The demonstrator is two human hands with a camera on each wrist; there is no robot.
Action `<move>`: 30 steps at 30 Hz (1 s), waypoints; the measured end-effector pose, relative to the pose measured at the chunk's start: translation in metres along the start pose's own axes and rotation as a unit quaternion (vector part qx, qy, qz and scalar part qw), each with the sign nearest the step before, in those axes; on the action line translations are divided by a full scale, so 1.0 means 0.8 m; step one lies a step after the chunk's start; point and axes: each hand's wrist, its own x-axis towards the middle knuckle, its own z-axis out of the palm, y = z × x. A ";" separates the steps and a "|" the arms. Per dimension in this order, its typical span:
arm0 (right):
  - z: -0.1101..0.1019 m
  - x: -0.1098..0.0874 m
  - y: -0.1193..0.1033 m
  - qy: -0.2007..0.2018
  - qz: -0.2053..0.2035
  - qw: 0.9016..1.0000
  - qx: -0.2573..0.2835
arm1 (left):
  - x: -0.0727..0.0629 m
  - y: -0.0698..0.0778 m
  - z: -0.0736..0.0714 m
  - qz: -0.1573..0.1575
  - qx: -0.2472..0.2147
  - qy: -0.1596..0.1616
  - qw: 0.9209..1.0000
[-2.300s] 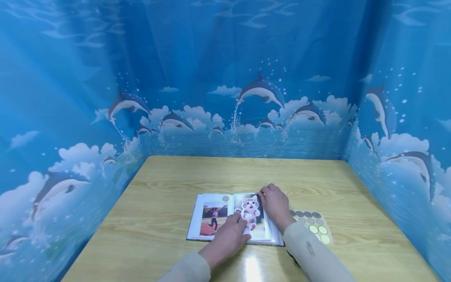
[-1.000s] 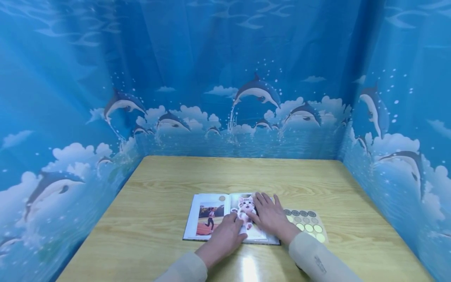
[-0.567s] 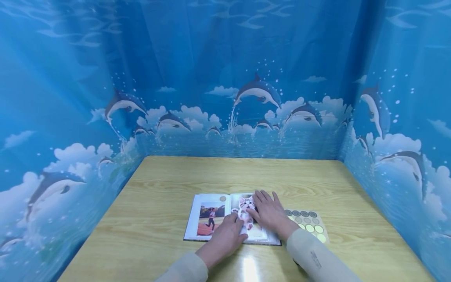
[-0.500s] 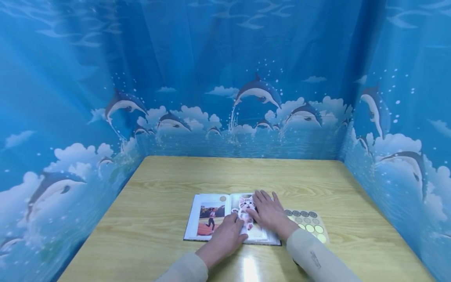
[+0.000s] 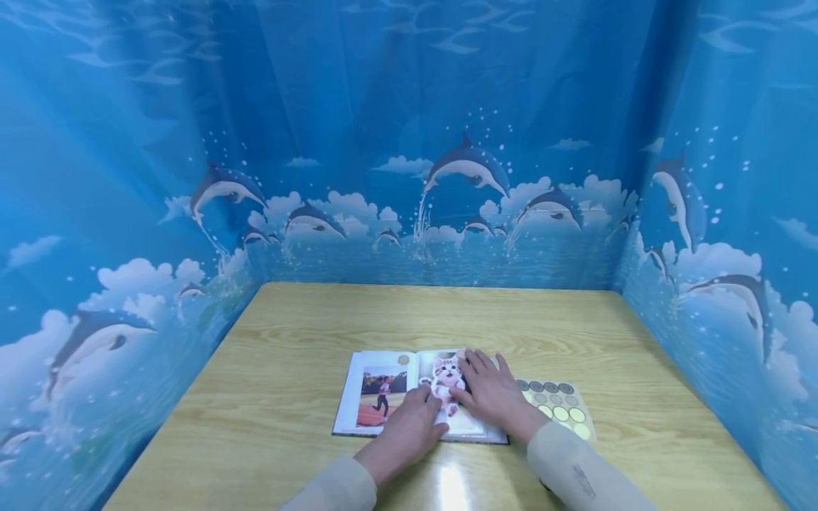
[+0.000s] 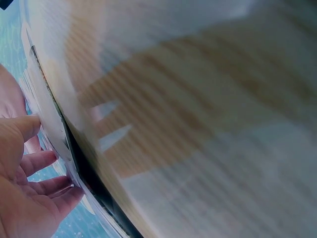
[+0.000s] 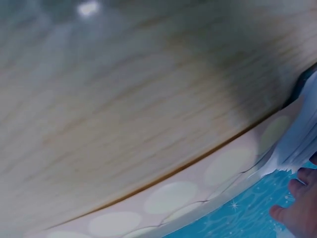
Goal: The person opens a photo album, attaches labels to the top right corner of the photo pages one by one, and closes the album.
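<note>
An open photo book (image 5: pixel 345 415) lies on the table, a runner's picture (image 5: pixel 381 395) on its left page and a kitten picture (image 5: pixel 449 372) on its right. My left hand (image 5: pixel 409 427) rests on the lower inner part of the right page, fingers extended. Over that page's outer side lies my right hand (image 5: pixel 497 394), fingers spread and pressing the paper. A pale round patch by its fingertips is partly covered. In the left wrist view, the left hand (image 6: pixel 29 183) touches the book's edge. The right wrist view catches the right hand (image 7: pixel 299 203) beside the pages (image 7: pixel 299 129).
A sheet of round stickers (image 5: pixel 559 399), dark and pale yellow, lies right of the book, partly behind the right wrist. One round sticker (image 5: pixel 403 360) sits atop the left page. The wooden table (image 5: pixel 409 312) meets blue dolphin curtains (image 5: pixel 409 255) on three sides.
The right hand's bunched fingers at the page's upper outer corner have spread flat over the page. Lately it has shifted only slightly. The left hand stays in place on the book.
</note>
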 end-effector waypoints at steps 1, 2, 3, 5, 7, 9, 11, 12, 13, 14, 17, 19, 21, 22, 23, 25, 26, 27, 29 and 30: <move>0.001 -0.001 0.001 -0.001 0.001 1.000 0.002 | 0.000 0.000 0.000 -0.001 0.000 -0.001 1.000; 0.001 -0.001 0.002 -0.002 0.002 1.000 0.003 | 0.001 -0.001 0.000 -0.003 -0.001 -0.002 1.000; 0.002 -0.002 0.003 -0.003 0.004 1.000 0.007 | 0.001 -0.001 0.000 -0.004 -0.001 -0.003 1.000; 0.004 -0.004 0.006 0.000 0.005 1.000 0.017 | 0.001 -0.001 0.001 -0.007 -0.001 -0.005 1.000; 0.005 -0.005 0.008 0.004 0.004 1.000 0.027 | 0.001 -0.001 0.000 -0.008 -0.005 -0.006 1.000; 0.006 -0.006 0.010 0.007 0.002 0.999 0.034 | 0.000 0.000 -0.001 -0.008 -0.008 -0.006 1.000; 0.006 -0.006 0.011 0.010 0.001 0.999 0.039 | 0.000 0.000 -0.001 -0.008 -0.012 -0.005 1.000; 0.006 -0.005 0.011 0.010 0.001 0.999 0.040 | 0.000 0.000 -0.002 -0.009 -0.014 -0.004 1.000; 0.006 -0.004 0.012 0.009 0.001 0.999 0.042 | 0.000 0.000 -0.002 -0.008 -0.014 -0.003 1.000; 0.005 -0.004 0.012 0.009 0.002 0.999 0.045 | 0.000 0.000 -0.002 -0.008 -0.014 -0.004 1.000; 0.005 0.000 0.012 0.004 0.005 0.999 0.047 | -0.001 0.001 -0.003 -0.010 -0.016 -0.005 1.000; 0.005 0.002 0.011 -0.002 0.008 0.999 0.048 | -0.001 0.001 -0.003 -0.011 -0.014 -0.007 1.000; 0.004 0.005 0.010 -0.001 0.011 0.999 0.049 | 0.000 0.001 -0.003 -0.013 -0.015 -0.008 1.000; 0.003 0.007 0.009 0.001 0.013 0.999 0.051 | 0.000 0.001 -0.002 -0.012 -0.013 -0.008 1.000; 0.002 0.008 0.009 0.002 0.014 0.999 0.051 | 0.000 0.001 -0.002 -0.012 -0.013 -0.007 1.000; 0.001 0.011 0.008 0.006 0.014 0.998 0.054 | 0.001 0.001 -0.001 -0.011 -0.011 -0.006 1.000; 0.000 0.013 0.007 0.008 0.014 0.998 0.056 | 0.001 0.001 -0.001 -0.011 -0.013 -0.005 1.000; 0.000 0.014 0.007 0.008 0.014 0.998 0.055 | 0.001 0.001 -0.001 -0.010 -0.011 -0.005 1.000; 0.000 0.016 0.006 0.006 0.012 0.999 0.051 | 0.001 0.001 0.000 -0.010 -0.011 -0.005 1.000; 0.000 0.017 0.005 0.007 0.012 0.999 0.051 | 0.001 0.001 -0.001 -0.010 -0.009 -0.004 1.000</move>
